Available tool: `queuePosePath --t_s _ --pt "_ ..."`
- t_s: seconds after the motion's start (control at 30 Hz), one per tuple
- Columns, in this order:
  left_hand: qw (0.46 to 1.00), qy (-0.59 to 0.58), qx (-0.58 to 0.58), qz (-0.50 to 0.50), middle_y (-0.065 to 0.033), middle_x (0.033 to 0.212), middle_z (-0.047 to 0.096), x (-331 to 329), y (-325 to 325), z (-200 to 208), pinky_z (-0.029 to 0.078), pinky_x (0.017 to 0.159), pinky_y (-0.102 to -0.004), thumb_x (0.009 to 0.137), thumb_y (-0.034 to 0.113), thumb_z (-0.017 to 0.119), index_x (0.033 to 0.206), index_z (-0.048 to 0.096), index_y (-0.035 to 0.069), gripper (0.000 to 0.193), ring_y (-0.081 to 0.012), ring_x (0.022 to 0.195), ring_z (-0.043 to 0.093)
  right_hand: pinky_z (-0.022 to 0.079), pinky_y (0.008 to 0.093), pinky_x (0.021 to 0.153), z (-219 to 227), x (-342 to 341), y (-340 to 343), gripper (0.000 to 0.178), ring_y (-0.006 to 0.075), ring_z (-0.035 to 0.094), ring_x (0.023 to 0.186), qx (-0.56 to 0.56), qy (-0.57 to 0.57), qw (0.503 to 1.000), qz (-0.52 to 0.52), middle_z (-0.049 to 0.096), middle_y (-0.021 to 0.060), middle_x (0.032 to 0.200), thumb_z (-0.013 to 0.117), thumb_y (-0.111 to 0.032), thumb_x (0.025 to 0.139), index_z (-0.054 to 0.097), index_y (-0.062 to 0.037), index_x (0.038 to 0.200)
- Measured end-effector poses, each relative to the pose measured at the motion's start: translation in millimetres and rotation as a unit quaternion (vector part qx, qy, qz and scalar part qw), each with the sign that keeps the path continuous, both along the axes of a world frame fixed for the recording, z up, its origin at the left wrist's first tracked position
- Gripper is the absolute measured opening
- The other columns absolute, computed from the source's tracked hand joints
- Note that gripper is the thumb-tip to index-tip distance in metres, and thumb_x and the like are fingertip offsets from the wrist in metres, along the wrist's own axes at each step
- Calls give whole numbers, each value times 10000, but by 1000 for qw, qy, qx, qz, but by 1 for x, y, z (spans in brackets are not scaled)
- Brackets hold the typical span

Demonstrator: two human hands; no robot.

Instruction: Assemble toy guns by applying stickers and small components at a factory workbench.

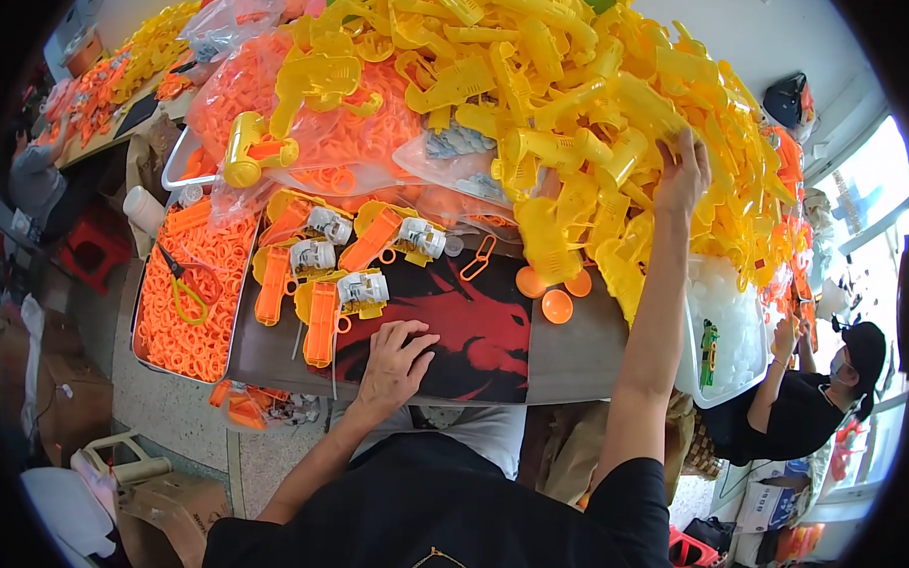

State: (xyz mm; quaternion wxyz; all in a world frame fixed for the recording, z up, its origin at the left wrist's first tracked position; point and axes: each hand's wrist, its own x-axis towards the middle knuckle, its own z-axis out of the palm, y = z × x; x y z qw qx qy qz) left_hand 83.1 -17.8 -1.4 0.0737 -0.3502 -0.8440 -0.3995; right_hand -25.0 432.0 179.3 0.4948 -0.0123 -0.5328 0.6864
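Observation:
My left hand (pixel 396 366) rests on the black mat with a red design (pixel 483 330). Its fingers are loosely spread and hold nothing. Beside it lie several partly assembled toy pieces (pixel 322 324), each a yellow half-shell with an orange part and a silvery-white cylinder. My right arm stretches far forward to a tall heap of yellow plastic shells (pixel 550 117). There my right hand (pixel 685 174) closes its fingers on the end of a yellow plastic shell (pixel 645 106); the fingertips are partly hidden among the pieces.
A tray of small orange rings (pixel 188 305) with scissors (pixel 186 287) on top stands left. Orange round caps (pixel 557 307) and an orange link (pixel 478 258) lie on the table. At right is a white bin (pixel 719 383) of translucent pieces. Another person (pixel 821 397) sits beyond it.

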Motion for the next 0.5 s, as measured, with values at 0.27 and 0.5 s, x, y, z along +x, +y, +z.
queuePosePath --t_s 0.27,0.5 --pt "1000 5 4 5 -50 1214 613 2 1 0 438 963 -418 819 71 763 1136 714 93 321 -280 1147 561 587 301 793 46 -61 -16 225 115 647 896 89 -4 991 -99 694 41 999 732 -189 958 711 4 1072" --pt "1000 -1 1 7 -47 1208 612 -1 3 1 439 959 -419 823 79 768 1126 716 96 308 -278 1140 562 574 296 717 78 -71 3 203 140 657 869 -11 -144 989 -15 688 43 941 748 -185 935 717 -12 1036"
